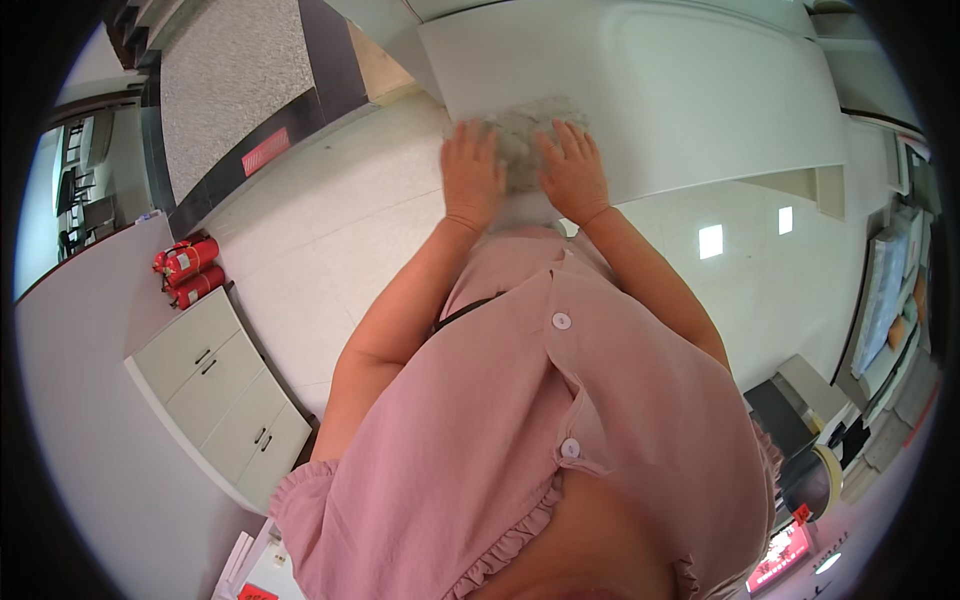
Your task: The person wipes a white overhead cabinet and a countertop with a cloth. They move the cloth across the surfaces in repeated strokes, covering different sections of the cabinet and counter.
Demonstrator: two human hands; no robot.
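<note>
A crumpled grey-green cloth [519,146] lies on a glossy white tabletop [697,97], near the edge closest to me. My left hand [472,172] rests palm down over the cloth's left side, slightly blurred. On the right side my right hand [574,169] presses down with its fingers spread. Both palms are hidden, and no fingers are seen curled around the cloth. Part of the cloth hangs blurred between my wrists, close to my pink shirt [510,300].
Pale floor tiles [382,202] surround the table. To the left stands a low white cabinet [217,390], with red fire extinguishers [191,270] beyond it. A dark-bordered threshold with a red sticker [266,151] is farther off. Shelves with stacked goods [885,285] line the right.
</note>
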